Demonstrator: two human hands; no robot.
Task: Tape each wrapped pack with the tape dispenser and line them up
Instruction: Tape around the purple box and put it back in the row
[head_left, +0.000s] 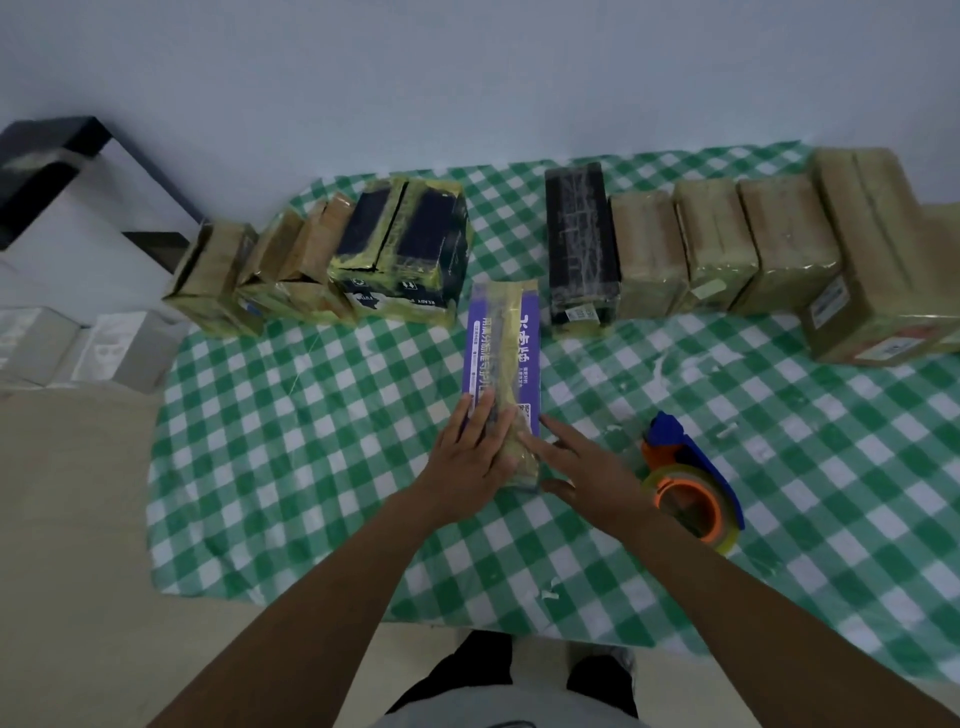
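Checkered cloth (311, 441) bears purple pack (501, 353) under both hands (524, 457).

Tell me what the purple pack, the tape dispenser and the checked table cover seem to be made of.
Purple pack: probably printed cardboard, glossy, with a yellowish clear tape strip along its middle. Tape dispenser: hard plastic, blue body and orange hub, carrying a shiny translucent roll. Checked table cover: likely thin plastic sheet, since it glints and wrinkles; cloth is possible.
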